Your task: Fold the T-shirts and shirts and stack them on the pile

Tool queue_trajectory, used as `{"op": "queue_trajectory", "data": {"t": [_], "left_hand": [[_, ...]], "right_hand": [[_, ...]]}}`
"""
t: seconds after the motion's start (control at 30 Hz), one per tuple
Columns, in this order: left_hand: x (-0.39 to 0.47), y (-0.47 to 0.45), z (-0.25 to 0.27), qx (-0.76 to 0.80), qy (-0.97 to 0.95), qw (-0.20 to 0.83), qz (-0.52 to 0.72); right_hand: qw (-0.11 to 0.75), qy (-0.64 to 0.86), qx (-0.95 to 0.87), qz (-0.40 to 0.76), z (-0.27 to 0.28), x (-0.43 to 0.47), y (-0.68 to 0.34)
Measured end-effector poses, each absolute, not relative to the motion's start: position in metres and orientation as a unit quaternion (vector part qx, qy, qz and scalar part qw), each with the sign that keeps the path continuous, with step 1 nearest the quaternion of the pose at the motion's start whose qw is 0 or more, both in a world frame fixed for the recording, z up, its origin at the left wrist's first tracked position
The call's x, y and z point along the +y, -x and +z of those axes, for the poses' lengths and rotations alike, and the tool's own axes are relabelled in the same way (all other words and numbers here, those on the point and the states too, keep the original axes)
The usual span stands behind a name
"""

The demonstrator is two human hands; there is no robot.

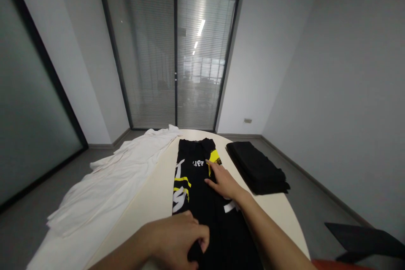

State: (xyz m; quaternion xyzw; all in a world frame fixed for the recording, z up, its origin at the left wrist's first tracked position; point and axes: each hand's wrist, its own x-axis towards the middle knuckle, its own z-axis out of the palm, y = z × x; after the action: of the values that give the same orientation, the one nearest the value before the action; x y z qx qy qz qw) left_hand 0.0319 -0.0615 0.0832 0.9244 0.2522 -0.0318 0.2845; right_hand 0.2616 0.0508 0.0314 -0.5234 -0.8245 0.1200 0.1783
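A black T-shirt (202, 194) with white and yellow prints lies lengthwise on the table, its sides folded in and its collar at the far end. Low in the view, my left hand (180, 236) is curled closed on the shirt's near left part, with black cloth showing between thumb and fingers. My right hand (223, 180) rests on the upper right of the shirt, fingers stretched out beside the small white lettering and the yellow patch. The shirt's near end runs out of view at the bottom.
The pale round-edged table (152, 196) carries a pile of white garments (117, 185) along its left side. A folded black cloth stack (256, 166) lies at the right edge. A dark chair part (363, 238) stands at lower right. Beyond are a glazed door with blinds (152, 63) and walls.
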Motion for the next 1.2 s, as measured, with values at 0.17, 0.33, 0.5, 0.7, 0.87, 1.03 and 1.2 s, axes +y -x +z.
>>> {"op": "queue_trajectory", "data": {"t": [0.17, 0.33, 0.5, 0.7, 0.87, 1.03, 1.2], "left_hand": [[-0.063, -0.029, 0.088, 0.197, -0.901, 0.378, -0.078], [-0.06, -0.035, 0.079, 0.116, -0.872, 0.475, -0.025], [-0.066, -0.047, 0.063, 0.103, -0.92, 0.378, -0.002], [-0.077, -0.056, 0.058, 0.083, -0.92, 0.379, 0.055], [-0.08, -0.06, 0.056, 0.087, -0.945, 0.311, 0.044], [-0.076, -0.058, 0.055, 0.076, -0.955, 0.282, 0.058], [-0.073, -0.055, 0.051, 0.072, -0.965, 0.246, 0.051]], "right_hand": [[0.156, 0.523, -0.824, 0.152, 0.028, 0.047, -0.265], [0.15, 0.513, -0.832, 0.149, 0.026, 0.046, -0.267], [0.163, 0.491, -0.847, 0.124, 0.023, 0.045, -0.267], [0.165, 0.497, -0.844, 0.118, 0.024, 0.044, -0.266], [0.159, 0.498, -0.846, 0.108, 0.023, 0.044, -0.262], [0.161, 0.499, -0.846, 0.094, 0.021, 0.044, -0.26], [0.213, 0.527, -0.82, 0.057, 0.026, 0.045, -0.253]]}}
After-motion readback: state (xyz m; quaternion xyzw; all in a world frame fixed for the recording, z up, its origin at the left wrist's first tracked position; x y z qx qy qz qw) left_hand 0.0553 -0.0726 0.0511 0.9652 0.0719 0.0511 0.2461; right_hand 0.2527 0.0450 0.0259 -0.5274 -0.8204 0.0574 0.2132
